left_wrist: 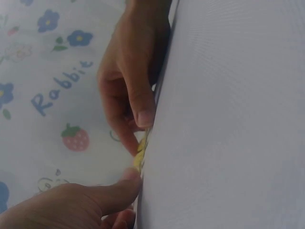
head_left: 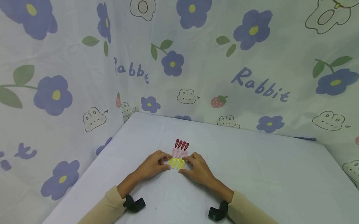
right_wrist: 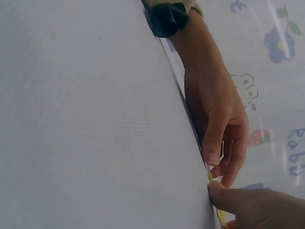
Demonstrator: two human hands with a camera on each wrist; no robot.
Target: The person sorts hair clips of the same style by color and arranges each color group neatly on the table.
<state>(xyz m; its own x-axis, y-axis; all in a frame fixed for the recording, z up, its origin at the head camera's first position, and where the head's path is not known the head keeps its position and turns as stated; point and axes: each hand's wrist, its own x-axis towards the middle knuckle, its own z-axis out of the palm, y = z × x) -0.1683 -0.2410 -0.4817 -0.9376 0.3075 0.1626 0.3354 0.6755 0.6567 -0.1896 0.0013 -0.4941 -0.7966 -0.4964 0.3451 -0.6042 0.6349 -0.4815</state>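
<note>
Several yellow hair clips (head_left: 175,163) lie side by side in a row on the white table. My left hand (head_left: 152,165) has its thumb and index finger at the two ends of the leftmost yellow clip, pinching it. At the other end of the row, my right hand (head_left: 200,169) pinches the rightmost yellow clip in the same way. Just beyond lies a row of pink hair clips (head_left: 178,153), partly behind the fingertips. Farthest back is a row of dark red hair clips (head_left: 182,144). In the left wrist view the yellow clips (left_wrist: 139,156) show edge-on between both hands.
The white-covered table (head_left: 254,180) spreads out around the clips. Behind and to the left hangs a curtain (head_left: 199,53) printed with blue flowers and rabbits. A black device sits on each wrist, the left one (head_left: 134,204) and the right one (head_left: 218,211).
</note>
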